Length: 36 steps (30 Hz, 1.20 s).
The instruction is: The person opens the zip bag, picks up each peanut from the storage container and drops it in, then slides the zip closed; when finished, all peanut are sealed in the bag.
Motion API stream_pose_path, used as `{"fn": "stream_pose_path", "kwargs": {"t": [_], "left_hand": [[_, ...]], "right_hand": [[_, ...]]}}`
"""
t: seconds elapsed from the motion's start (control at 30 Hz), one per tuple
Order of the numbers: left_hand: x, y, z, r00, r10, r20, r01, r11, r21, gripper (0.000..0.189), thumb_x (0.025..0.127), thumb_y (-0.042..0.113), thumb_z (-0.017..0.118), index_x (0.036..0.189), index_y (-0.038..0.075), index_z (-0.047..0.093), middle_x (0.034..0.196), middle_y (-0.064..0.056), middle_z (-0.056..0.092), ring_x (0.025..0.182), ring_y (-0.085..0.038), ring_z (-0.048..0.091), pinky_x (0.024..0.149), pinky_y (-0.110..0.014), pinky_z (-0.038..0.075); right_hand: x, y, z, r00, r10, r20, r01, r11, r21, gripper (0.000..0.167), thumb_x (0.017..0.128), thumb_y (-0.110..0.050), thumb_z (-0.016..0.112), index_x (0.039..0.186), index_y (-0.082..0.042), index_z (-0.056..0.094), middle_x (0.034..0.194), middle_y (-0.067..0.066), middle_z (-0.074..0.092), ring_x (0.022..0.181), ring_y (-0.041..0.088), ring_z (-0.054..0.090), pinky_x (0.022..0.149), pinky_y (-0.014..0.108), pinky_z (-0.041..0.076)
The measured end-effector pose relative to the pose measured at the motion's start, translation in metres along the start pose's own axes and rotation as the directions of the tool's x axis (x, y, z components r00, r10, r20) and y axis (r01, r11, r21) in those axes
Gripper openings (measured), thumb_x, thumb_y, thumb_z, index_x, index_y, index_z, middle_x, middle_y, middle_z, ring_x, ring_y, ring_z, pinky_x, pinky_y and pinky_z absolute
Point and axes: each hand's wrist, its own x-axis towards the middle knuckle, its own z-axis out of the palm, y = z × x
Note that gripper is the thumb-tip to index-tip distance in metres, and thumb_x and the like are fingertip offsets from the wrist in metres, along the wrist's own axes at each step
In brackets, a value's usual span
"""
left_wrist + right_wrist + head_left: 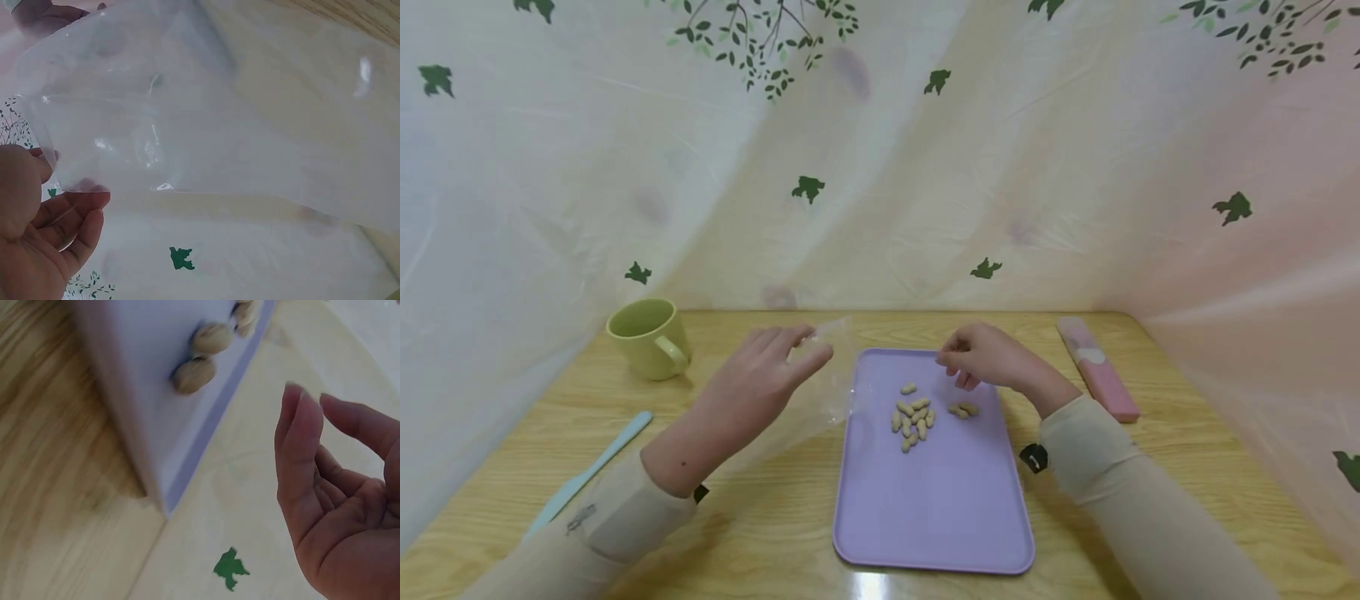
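My left hand (752, 375) pinches the edge of a clear plastic bag (833, 383) between thumb and fingers, left of the purple tray (932, 508). In the left wrist view the bag (219, 131) spreads broad and see-through, with no contents showing. Over the tray's far right part hovers my right hand (988, 354), its fingers bent toward the thumb. The right wrist view shows a small gap at those fingertips (306, 415) and nothing held there. Below it lie a few unshelled peanuts (962, 410); a larger cluster of peanuts (917, 417) sits nearer the tray's middle.
A green mug (643, 342) stands at the back left, handle toward me. A light blue, long-handled utensil (598, 467) lies beside my left forearm. To the right of the tray is a long pink case (1103, 379). A leaf-patterned curtain (880, 208) hangs behind the wooden table (775, 517).
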Motion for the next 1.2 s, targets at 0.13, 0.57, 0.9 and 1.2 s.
{"fn": "stream_pose_path", "kwargs": {"t": [0.13, 0.57, 0.9, 1.2], "left_hand": [[-0.001, -0.001, 0.001, 1.000, -0.003, 0.009, 0.003, 1.000, -0.002, 0.040, 0.092, -0.014, 0.069, 0.122, 0.012, 0.063, 0.121, -0.022, 0.073, 0.104, -0.038, 0.074, 0.089, -0.050, 0.063], [-0.003, -0.001, 0.001, 0.998, -0.038, 0.052, 0.037, 0.999, 0.012, 0.034, 0.097, -0.010, 0.067, 0.124, 0.010, 0.062, 0.123, -0.023, 0.071, 0.103, -0.037, 0.073, 0.089, -0.051, 0.063], [-0.003, 0.002, -0.002, 0.991, -0.070, 0.111, 0.067, 0.997, 0.028, 0.038, 0.097, -0.006, 0.070, 0.131, 0.009, 0.061, 0.128, -0.022, 0.071, 0.108, -0.037, 0.073, 0.091, -0.051, 0.063], [-0.003, 0.001, 0.001, 0.995, -0.059, 0.076, 0.057, 0.998, 0.035, 0.036, 0.096, -0.008, 0.070, 0.128, 0.008, 0.062, 0.126, -0.022, 0.072, 0.105, -0.037, 0.075, 0.091, -0.051, 0.064]], "right_hand": [[-0.002, 0.012, -0.004, 0.998, 0.030, 0.058, -0.028, 0.999, -0.039, 0.025, 0.104, -0.021, 0.067, 0.116, 0.002, 0.073, 0.102, 0.017, 0.076, 0.075, 0.017, 0.075, 0.073, 0.034, 0.066], [-0.013, 0.019, 0.000, 0.983, 0.108, 0.148, -0.080, 0.980, -0.184, 0.017, 0.099, -0.020, 0.075, 0.093, -0.005, 0.072, 0.081, 0.006, 0.070, 0.065, 0.015, 0.067, 0.063, 0.030, 0.062], [-0.009, 0.023, 0.008, 0.976, 0.130, 0.176, -0.099, 0.980, -0.173, 0.018, 0.099, -0.019, 0.074, 0.087, -0.005, 0.072, 0.072, 0.005, 0.070, 0.058, 0.014, 0.068, 0.056, 0.028, 0.062], [-0.010, 0.020, 0.011, 0.977, 0.111, 0.180, -0.079, 0.981, -0.179, 0.025, 0.100, -0.019, 0.073, 0.081, -0.004, 0.072, 0.068, 0.006, 0.071, 0.054, 0.013, 0.068, 0.054, 0.026, 0.060]]}}
